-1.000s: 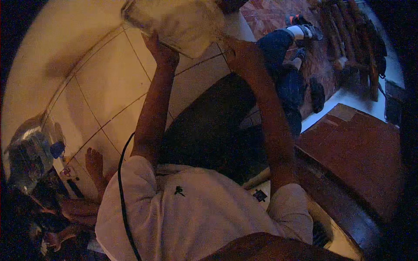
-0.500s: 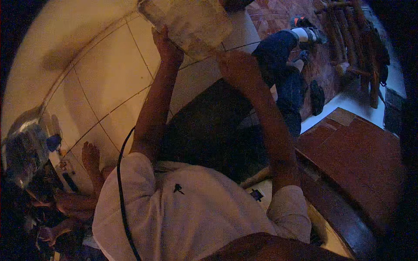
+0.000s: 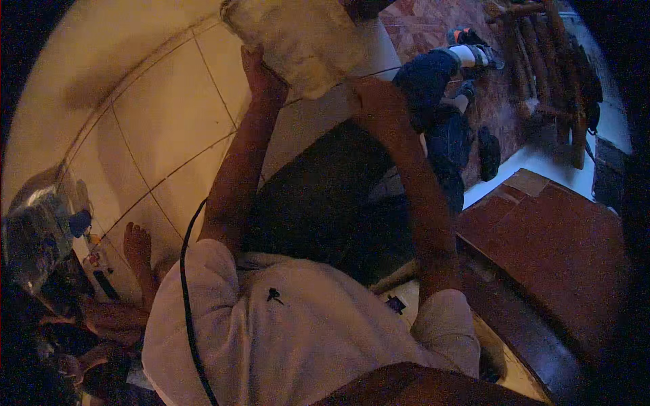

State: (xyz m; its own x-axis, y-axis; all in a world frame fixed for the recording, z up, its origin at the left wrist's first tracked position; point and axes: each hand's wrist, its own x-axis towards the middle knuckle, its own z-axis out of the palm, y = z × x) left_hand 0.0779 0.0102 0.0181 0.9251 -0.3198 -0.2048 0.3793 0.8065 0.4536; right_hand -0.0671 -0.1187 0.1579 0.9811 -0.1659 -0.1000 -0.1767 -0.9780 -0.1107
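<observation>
My left hand [image 3: 266, 82] grips the lower left edge of a pale, wrinkled sheet-like piece [image 3: 298, 44], with the thumb up along its side. The piece is held up at the top of the view, and its far end runs into the dark rim. What it is made of I cannot tell in the dim light. Just right of its lower right corner is my right hand [image 3: 380, 107], fingers curled together. Whatever those fingers hold, if anything, is too dark to make out. My dark-clothed leg [image 3: 318, 183] lies under both forearms.
Pale floor tiles [image 3: 169, 142] spread to the left. A person's bare foot [image 3: 137, 243] and a clear plastic bag [image 3: 40, 223] are there. Someone's jeans-clad leg [image 3: 423, 78] lies at the upper right, near wooden slatted furniture [image 3: 542, 61]. A reddish-brown flat-topped piece [image 3: 548, 237] stands right.
My right hand has shifted slightly right, away from the pale piece's corner. The piece has tilted a little, and its wrinkles show more. My left hand keeps its grip.
</observation>
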